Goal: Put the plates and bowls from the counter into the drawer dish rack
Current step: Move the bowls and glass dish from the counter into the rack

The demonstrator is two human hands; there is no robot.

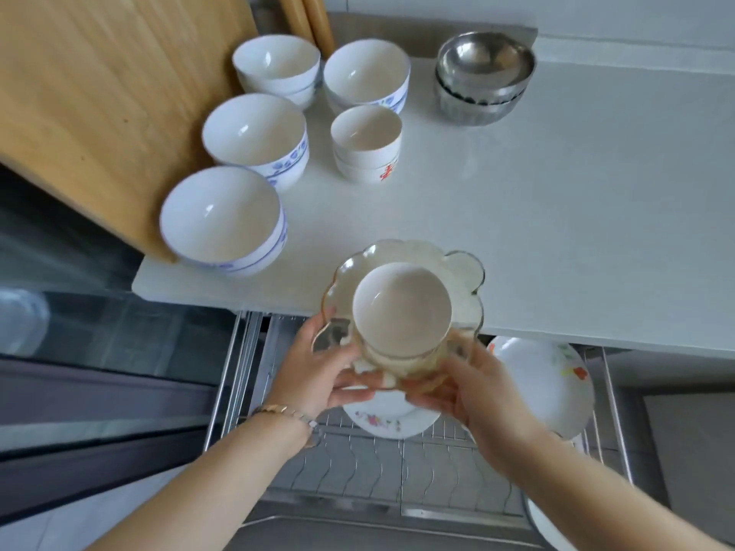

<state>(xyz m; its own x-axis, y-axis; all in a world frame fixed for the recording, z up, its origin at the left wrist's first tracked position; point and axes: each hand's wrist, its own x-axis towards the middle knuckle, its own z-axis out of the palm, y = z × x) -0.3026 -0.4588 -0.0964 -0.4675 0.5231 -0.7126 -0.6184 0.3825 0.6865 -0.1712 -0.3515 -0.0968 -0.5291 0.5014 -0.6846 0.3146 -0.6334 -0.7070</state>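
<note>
Both hands hold a stack of clear scalloped glass plates (463, 268) with a small white bowl (401, 308) on top, over the counter's front edge and the open drawer. My left hand (322, 371) grips the stack from the left, my right hand (473, 387) from the lower right. The wire drawer dish rack (382, 467) lies below, with a flowered white plate (391, 417) in the middle and another flowered plate (545, 383) leaning at the right. Several white bowls with blue trim (222, 220) (256, 133) stand on the white counter (557, 216).
More white bowls (278, 65) (366, 73), stacked small cups (368, 141) and nested steel bowls (485, 73) stand at the counter's back. A wooden board (99, 93) leans at the left. A dark glass appliance front (99, 351) sits left of the drawer.
</note>
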